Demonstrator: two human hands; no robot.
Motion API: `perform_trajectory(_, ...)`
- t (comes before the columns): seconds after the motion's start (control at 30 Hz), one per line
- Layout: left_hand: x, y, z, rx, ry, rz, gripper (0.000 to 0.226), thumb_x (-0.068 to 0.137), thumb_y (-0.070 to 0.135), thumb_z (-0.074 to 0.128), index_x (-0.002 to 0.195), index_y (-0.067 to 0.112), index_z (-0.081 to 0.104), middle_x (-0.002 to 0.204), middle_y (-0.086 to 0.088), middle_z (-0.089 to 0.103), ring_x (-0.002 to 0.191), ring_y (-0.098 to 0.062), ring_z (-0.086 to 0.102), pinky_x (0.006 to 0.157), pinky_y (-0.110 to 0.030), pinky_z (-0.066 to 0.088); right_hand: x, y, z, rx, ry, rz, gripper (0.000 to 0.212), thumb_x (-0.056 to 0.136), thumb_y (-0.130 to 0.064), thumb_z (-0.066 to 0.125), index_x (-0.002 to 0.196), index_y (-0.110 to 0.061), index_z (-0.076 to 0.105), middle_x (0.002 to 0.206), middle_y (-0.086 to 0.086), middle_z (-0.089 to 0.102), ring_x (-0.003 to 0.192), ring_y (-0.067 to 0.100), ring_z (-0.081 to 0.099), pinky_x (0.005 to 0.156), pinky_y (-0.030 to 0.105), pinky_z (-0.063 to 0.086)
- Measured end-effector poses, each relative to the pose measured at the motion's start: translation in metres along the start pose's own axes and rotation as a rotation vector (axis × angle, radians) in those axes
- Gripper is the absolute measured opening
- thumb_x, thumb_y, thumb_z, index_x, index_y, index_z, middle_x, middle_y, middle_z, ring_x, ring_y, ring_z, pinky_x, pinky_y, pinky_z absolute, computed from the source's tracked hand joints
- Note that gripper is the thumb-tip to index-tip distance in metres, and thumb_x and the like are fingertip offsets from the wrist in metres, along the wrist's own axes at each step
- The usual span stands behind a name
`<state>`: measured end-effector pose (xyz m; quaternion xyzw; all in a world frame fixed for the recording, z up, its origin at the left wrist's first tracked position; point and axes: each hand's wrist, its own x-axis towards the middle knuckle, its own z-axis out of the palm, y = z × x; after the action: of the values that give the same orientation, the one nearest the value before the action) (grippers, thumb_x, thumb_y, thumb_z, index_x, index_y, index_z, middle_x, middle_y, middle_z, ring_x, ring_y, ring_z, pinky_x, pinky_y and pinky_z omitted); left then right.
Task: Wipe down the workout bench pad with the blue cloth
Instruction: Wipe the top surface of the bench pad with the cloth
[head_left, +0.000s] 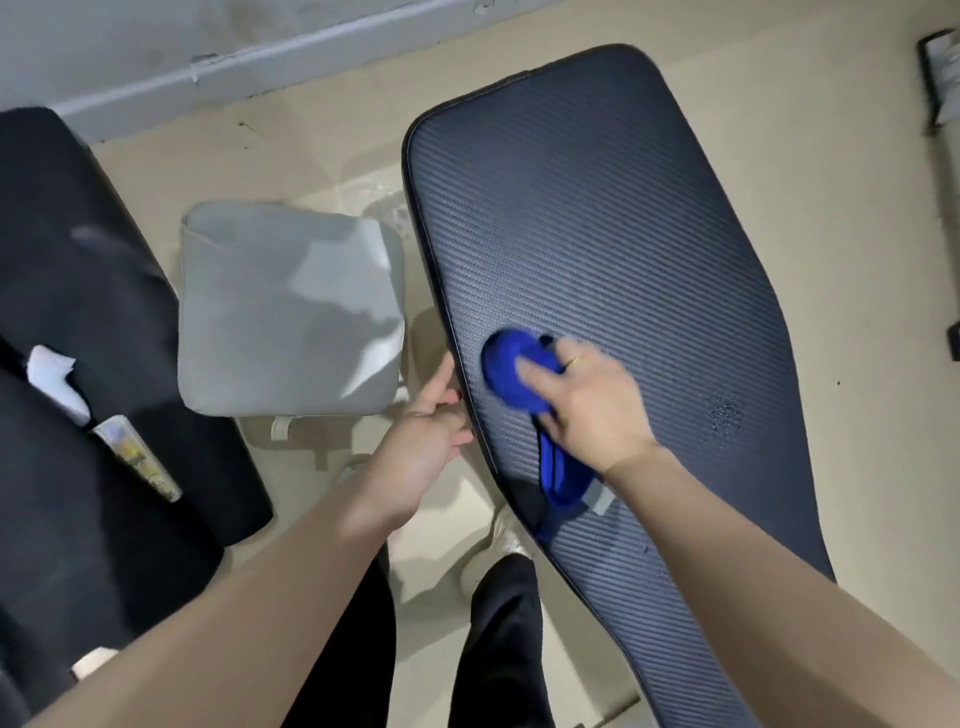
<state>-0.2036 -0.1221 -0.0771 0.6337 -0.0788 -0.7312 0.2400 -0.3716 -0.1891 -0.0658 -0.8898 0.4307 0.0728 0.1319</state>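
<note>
The bench pad (597, 249) is dark, with a fine ribbed texture, and runs from the far middle of the view toward the near right. The right hand (592, 400) presses a bunched blue cloth (506, 369) flat against the pad, close to its left edge and about halfway along its length. The fingers (535, 379) are closed over the top of the bundle, and a ring shows on one of them. A loose tail of the cloth trails back under the wrist toward the near end of the pad, ending in a pale tag (600, 499). The left hand (431, 426) grips the pad's left edge just beside the cloth, with the thumb lying along the edge and the other fingers curled under it. A patch of small droplets (722, 413) sits on the pad to the right of the right hand. On the floor (831, 208) to the left of the bench lies a grey cushion (285, 312), and further left a black padded seat (67, 312). Dark trousers and pale shoes show below the arms.
</note>
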Motion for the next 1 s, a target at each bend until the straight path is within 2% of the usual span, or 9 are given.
perform_trajectory(0.1, 0.001, -0.009, 0.006, 0.072, 0.046, 0.072, 0.066, 0.094, 0.011, 0.048, 0.142, 0.047, 0.022, 0.130, 0.004, 0.046, 0.115, -0.016, 0.054, 0.101, -0.030, 0.042, 0.010, 0.002, 0.004, 0.046, 0.108, 0.279, 0.047, 0.061, -0.014, 0.073, 0.106, -0.018, 0.061, 0.083, 0.015, 0.054, 0.066, 0.035, 0.055, 0.048, 0.030, 0.042)
perform_trajectory(0.2, -0.006, -0.009, 0.017, 0.090, 0.087, 0.099, 0.070, 0.093, 0.022, 0.053, 0.144, 0.048, 0.013, 0.141, 0.003, 0.041, 0.132, -0.014, 0.042, 0.115, -0.040, 0.031, -0.018, -0.014, 0.010, 0.026, 0.013, 0.108, 0.060, 0.053, -0.018, 0.078, 0.110, -0.022, 0.056, 0.083, 0.013, 0.055, 0.066, 0.031, 0.056, 0.048, 0.028, 0.044)
perform_trajectory(0.37, -0.001, -0.014, 0.029, 0.118, 0.110, 0.074, 0.069, 0.064, 0.068, 0.048, 0.116, 0.083, 0.004, 0.154, 0.011, 0.028, 0.138, -0.015, 0.037, 0.113, -0.046, 0.031, -0.061, -0.010, -0.001, -0.015, -0.168, -0.204, 0.061, 0.039, -0.024, 0.082, 0.099, -0.027, 0.068, 0.080, 0.007, 0.061, 0.061, 0.024, 0.061, 0.046, 0.027, 0.048)
perform_trajectory(0.5, 0.000, -0.017, 0.038, 0.227, 0.230, 0.255, 0.074, 0.084, 0.017, 0.058, 0.142, 0.043, 0.020, 0.145, 0.005, 0.042, 0.132, -0.014, 0.043, 0.114, -0.041, 0.032, -0.033, 0.045, -0.013, -0.029, -0.088, 0.198, 0.049, 0.064, -0.017, 0.074, 0.111, -0.018, 0.060, 0.096, 0.017, 0.056, 0.080, 0.038, 0.058, 0.053, 0.037, 0.048)
perform_trajectory(0.6, 0.003, -0.020, 0.043, 0.311, 0.335, 0.338, 0.079, 0.086, 0.004, 0.057, 0.147, 0.035, 0.017, 0.144, 0.000, 0.045, 0.130, -0.017, 0.044, 0.112, -0.041, 0.035, -0.025, 0.065, -0.011, 0.080, -0.014, 0.574, 0.047, 0.079, -0.016, 0.060, 0.125, -0.018, 0.051, 0.108, 0.018, 0.047, 0.095, 0.038, 0.051, 0.063, 0.036, 0.043)
perform_trajectory(0.67, 0.004, -0.019, 0.048, 0.295, 0.367, 0.313, 0.082, 0.087, 0.004, 0.055, 0.147, 0.039, 0.012, 0.144, 0.002, 0.045, 0.129, -0.016, 0.046, 0.111, -0.039, 0.036, -0.031, 0.050, -0.010, 0.069, 0.009, 0.501, 0.047, 0.074, -0.014, 0.063, 0.120, -0.017, 0.054, 0.103, 0.018, 0.049, 0.088, 0.038, 0.053, 0.057, 0.033, 0.040)
perform_trajectory(0.83, -0.005, -0.014, 0.049, 0.322, 0.370, 0.311, 0.082, 0.087, 0.001, 0.055, 0.150, 0.027, 0.012, 0.145, -0.001, 0.045, 0.131, -0.018, 0.045, 0.112, -0.036, 0.034, -0.074, 0.000, 0.001, 0.041, -0.157, -0.157, 0.060, 0.043, -0.017, 0.080, 0.100, -0.026, 0.066, 0.080, 0.008, 0.061, 0.061, 0.025, 0.059, 0.047, 0.026, 0.046)
perform_trajectory(0.9, -0.009, -0.012, 0.050, 0.427, 0.395, 0.313, 0.084, 0.087, 0.006, 0.058, 0.151, 0.025, 0.006, 0.146, -0.008, 0.040, 0.131, -0.024, 0.042, 0.111, -0.037, 0.033, -0.069, 0.014, -0.001, 0.038, -0.148, -0.165, 0.062, 0.041, -0.019, 0.082, 0.101, -0.028, 0.067, 0.082, 0.007, 0.062, 0.062, 0.025, 0.060, 0.048, 0.025, 0.047)
perform_trajectory(1.0, -0.014, -0.009, 0.060, 0.781, 0.574, 0.340, 0.083, 0.088, 0.015, 0.056, 0.150, 0.027, 0.002, 0.153, -0.015, 0.016, 0.136, -0.033, 0.028, 0.113, -0.041, 0.026, -0.049, 0.048, -0.007, 0.058, -0.058, 0.207, 0.053, 0.060, -0.016, 0.075, 0.111, -0.019, 0.061, 0.093, 0.016, 0.056, 0.077, 0.036, 0.058, 0.053, 0.035, 0.048)
